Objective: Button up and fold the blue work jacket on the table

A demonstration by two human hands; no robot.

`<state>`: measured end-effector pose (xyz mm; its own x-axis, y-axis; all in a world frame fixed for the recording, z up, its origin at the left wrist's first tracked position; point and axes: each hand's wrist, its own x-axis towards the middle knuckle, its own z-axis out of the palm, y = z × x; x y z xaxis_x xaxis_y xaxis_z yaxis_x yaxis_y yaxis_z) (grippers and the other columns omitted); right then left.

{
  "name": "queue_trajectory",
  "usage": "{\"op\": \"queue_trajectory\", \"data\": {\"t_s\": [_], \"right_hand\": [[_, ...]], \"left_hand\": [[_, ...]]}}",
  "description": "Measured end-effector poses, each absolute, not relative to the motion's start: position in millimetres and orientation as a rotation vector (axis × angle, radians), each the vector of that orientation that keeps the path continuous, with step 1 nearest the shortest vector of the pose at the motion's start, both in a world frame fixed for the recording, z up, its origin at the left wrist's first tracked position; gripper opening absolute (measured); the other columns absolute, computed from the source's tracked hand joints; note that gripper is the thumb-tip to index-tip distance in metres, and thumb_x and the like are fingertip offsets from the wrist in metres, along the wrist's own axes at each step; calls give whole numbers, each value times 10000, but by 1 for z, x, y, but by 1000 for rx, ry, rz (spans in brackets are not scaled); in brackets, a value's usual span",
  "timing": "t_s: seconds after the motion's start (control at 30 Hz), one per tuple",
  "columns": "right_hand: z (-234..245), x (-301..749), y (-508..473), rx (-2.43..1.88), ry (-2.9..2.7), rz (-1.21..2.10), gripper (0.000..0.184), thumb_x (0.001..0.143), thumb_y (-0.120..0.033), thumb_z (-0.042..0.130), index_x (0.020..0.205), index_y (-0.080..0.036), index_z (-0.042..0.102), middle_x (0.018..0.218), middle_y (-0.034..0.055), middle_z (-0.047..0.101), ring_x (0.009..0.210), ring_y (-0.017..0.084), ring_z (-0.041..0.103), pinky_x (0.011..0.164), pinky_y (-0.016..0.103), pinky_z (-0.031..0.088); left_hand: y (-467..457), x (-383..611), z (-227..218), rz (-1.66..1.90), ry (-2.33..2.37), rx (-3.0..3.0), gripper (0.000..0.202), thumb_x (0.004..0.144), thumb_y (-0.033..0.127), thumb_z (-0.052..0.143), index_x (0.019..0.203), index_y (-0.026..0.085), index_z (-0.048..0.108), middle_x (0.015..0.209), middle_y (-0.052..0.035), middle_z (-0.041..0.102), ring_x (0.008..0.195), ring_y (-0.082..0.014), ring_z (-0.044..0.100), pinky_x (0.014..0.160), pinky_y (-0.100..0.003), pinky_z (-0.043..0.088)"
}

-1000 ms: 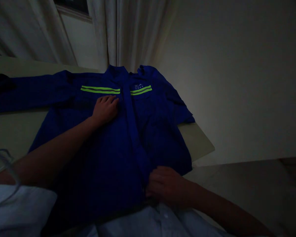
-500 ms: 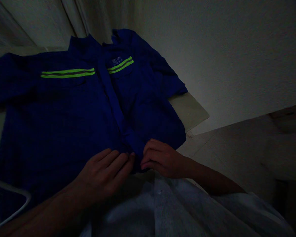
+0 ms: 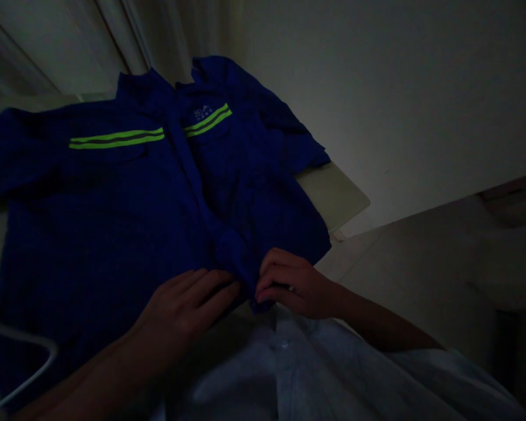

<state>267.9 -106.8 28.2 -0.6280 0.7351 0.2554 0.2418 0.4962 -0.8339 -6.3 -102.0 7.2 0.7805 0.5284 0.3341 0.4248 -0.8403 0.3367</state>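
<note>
Blue cloth bunches in the right hand (image 3: 293, 283), pinched tight at the bottom of the work jacket (image 3: 245, 193). The left hand (image 3: 184, 310) lies open just beside it, fingers together. The jacket is spread on the tabletop (image 3: 333, 196), near its corner. A hard pull could drag it crooked. The left hand looks flatter than in the last picture.

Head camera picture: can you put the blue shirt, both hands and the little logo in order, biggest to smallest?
Blue work shirt, then left hand and right hand, too alike to rank, then little logo.
</note>
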Motion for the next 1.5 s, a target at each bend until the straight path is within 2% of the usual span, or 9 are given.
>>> {"op": "queue_trajectory", "data": {"t_s": [0.23, 0.4, 0.57, 0.7, 0.93, 1.2, 1.5], "right_hand": [[30, 265, -103, -826, -2141, 1122, 200, 1062, -288, 607, 968, -152, 719, 938, 53, 634, 924, 155, 599, 836, 300, 501], [29, 262, -101, -774, -2173, 1118, 197, 1059, -286, 612, 967, -151, 721, 946, 54, 639, 929, 154, 600, 850, 302, 502], [26, 259, -100, -830, -2177, 1150, 167, 1035, -298, 657, 965, -159, 717, 949, 54, 648, 929, 161, 609, 843, 299, 502], [25, 258, -99, -866, -2198, 1152, 145, 1003, -296, 706, 951, -162, 712, 939, 47, 644, 920, 163, 613, 830, 299, 498], [28, 259, -99, -852, -2236, 1167, 127, 999, -268, 712, 947, -152, 710, 927, 37, 639, 901, 150, 607, 813, 285, 486], [30, 258, -99, -874, -2255, 1136, 121, 988, -261, 721, 942, -149, 710, 924, 36, 631, 893, 153, 605, 803, 285, 480], [29, 256, -101, -960, -2209, 1165, 127, 1003, -263, 701, 937, -155, 713, 934, 35, 635, 894, 151, 609, 807, 278, 475]], "left_hand": [[-108, -8, 17, 733, 685, 2756, 310, 1056, 146, 458, 1329, 171, 602, 1101, -69, 750, 895, -179, 673, 811, -323, 570], [-107, -7, 17, 770, 638, 2760, 277, 1055, 149, 442, 1248, 166, 640, 1081, -72, 745, 856, -182, 647, 757, -325, 562], [-106, -3, 17, 841, 597, 2779, 246, 1037, 136, 476, 1200, 132, 661, 1073, -88, 728, 875, -189, 642, 780, -331, 566], [-108, 1, 18, 889, 574, 2806, 234, 1026, 105, 465, 1149, 114, 664, 1007, -95, 724, 832, -193, 637, 715, -334, 559], [-109, -3, 20, 897, 670, 2814, 278, 1058, 113, 413, 1204, 126, 649, 1069, -80, 727, 918, -195, 646, 809, -336, 569], [-109, 3, 24, 895, 605, 2821, 261, 1059, 105, 410, 1114, 106, 666, 996, -88, 721, 841, -200, 625, 704, -348, 545], [-112, 1, 19, 846, 580, 2776, 237, 1044, 101, 458, 1137, 89, 675, 981, -85, 733, 789, -194, 617, 666, -354, 514]]}}
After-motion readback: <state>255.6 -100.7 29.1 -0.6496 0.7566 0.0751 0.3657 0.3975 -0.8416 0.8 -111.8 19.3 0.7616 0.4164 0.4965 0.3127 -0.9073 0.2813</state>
